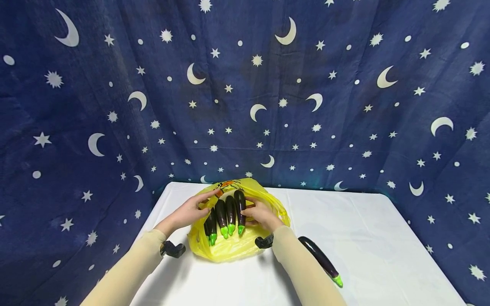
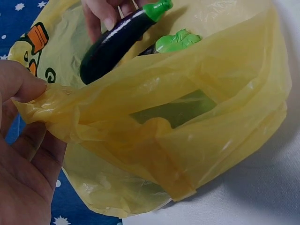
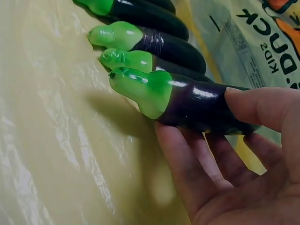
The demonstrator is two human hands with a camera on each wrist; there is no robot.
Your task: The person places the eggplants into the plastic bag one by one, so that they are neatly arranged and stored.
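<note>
A yellow plastic bag (image 1: 226,253) lies with its mouth spread wide on a white table, a printed design showing at its far side. Pinched between thumb and fingers of my left hand (image 1: 188,211) is the bag's edge, bunched up in the left wrist view (image 2: 51,105). My right hand (image 1: 264,214) reaches inside and grips an eggplant (image 3: 201,103) around its dark body, thumb on top and fingers beneath. Beside it in the bag lie several more eggplants (image 1: 220,214), their green stem ends toward me. The lower part of the leftmost ones is partly hidden by the bag.
Another eggplant (image 1: 319,257) lies on the white table (image 1: 344,225), right of the bag and close to my right forearm. Behind the table hangs a dark blue cloth (image 1: 237,106) with moons and stars. A black wrist device (image 1: 174,249) sits on each sleeve.
</note>
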